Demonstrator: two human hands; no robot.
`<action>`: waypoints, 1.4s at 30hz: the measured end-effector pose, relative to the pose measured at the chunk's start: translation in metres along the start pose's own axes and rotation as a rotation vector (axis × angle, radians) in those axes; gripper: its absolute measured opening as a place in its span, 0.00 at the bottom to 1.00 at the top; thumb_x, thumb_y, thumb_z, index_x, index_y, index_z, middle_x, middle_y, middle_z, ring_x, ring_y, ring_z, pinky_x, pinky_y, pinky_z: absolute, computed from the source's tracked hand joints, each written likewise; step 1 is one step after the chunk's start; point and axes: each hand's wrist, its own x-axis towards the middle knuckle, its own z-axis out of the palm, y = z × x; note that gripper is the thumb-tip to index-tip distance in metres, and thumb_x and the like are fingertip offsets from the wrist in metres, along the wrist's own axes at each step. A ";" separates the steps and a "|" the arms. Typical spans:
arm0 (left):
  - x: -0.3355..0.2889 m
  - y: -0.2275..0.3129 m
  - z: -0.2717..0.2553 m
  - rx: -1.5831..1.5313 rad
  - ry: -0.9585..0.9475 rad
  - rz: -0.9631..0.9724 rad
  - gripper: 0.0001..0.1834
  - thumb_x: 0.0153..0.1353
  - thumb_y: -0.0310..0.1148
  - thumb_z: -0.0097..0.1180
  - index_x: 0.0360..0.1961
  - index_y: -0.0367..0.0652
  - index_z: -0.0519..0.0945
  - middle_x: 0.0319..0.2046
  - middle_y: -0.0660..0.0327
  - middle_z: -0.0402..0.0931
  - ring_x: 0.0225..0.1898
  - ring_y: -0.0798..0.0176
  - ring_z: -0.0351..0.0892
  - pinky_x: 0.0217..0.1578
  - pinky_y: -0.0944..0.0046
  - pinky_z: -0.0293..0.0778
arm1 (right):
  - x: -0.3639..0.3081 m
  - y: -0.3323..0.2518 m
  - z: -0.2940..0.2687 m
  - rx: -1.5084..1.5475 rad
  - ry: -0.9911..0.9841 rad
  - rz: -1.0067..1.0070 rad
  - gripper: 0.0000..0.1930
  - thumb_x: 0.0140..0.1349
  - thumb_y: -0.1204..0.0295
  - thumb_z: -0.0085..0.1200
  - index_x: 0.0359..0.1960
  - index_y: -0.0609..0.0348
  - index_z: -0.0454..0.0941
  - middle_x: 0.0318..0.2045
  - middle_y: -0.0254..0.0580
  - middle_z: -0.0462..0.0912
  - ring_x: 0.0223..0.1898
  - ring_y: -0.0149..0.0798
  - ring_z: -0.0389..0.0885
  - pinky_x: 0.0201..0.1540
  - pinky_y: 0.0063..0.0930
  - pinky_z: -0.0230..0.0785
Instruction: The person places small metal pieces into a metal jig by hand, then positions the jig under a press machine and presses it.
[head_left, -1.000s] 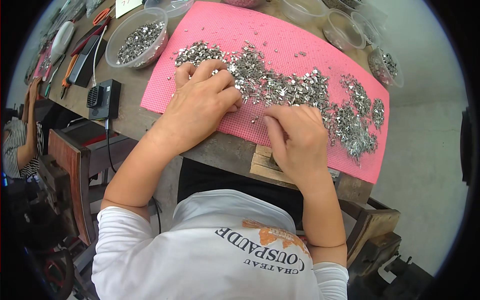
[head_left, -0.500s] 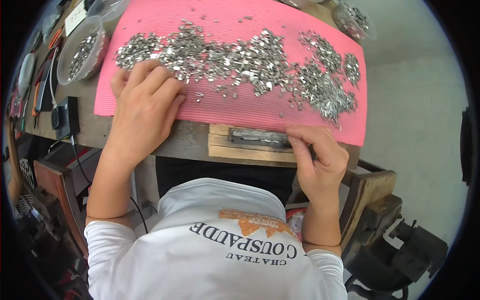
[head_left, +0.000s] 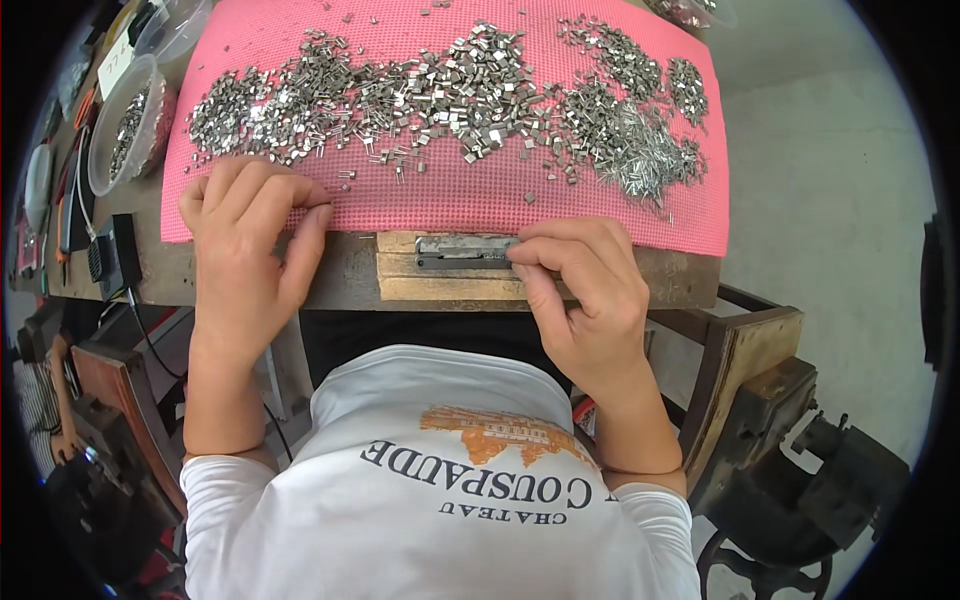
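The right hand has its fingertips pressed together on the right end of a narrow grey metal strip jig, which lies in a shallow wooden block at the near edge of the table. Whether a small part is caught in that grip cannot be told; the fingers hide the spot. The left hand rests at the near edge of the pink mesh mat, thumb and forefinger pinched together just beside a few stray small metal components, and it too may hold one, though nothing shows.

The step in hand looks like loading: single pieces are taken from the heap and set into the strip. The mass of components spreads across the far half of the mat, well apart from the jig, with a tangle of thin leaded pieces toward the right. The next move would call for a fine pinch on one piece, turned the right way, and a steady placing into the strip while the right hand keeps it from sliding.

Further out, a clear plastic tub with more metal pieces stands left of the mat, with hand tools beyond it. A dark iron vise sits low at the right.
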 end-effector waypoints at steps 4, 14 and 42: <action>0.002 0.017 0.007 -0.134 -0.005 0.030 0.09 0.56 0.26 0.66 0.38 0.46 0.81 0.38 0.63 0.79 0.47 0.55 0.78 0.53 0.55 0.60 | 0.003 0.000 0.000 -0.034 -0.018 -0.016 0.11 0.51 0.86 0.66 0.36 0.60 0.86 0.38 0.41 0.87 0.39 0.44 0.82 0.41 0.35 0.74; 0.012 0.055 0.032 -0.358 -0.024 0.125 0.10 0.53 0.27 0.69 0.36 0.48 0.82 0.39 0.68 0.82 0.45 0.62 0.79 0.46 0.55 0.56 | 0.003 0.003 0.008 -0.081 0.005 -0.089 0.12 0.48 0.82 0.66 0.36 0.58 0.84 0.37 0.36 0.84 0.39 0.45 0.80 0.43 0.38 0.69; 0.017 0.075 0.028 -0.121 -0.084 0.202 0.12 0.50 0.31 0.72 0.37 0.49 0.85 0.39 0.68 0.84 0.45 0.63 0.82 0.51 0.51 0.58 | 0.008 0.012 0.000 -0.034 0.101 -0.051 0.17 0.47 0.87 0.62 0.40 0.59 0.87 0.38 0.40 0.88 0.35 0.43 0.82 0.39 0.35 0.69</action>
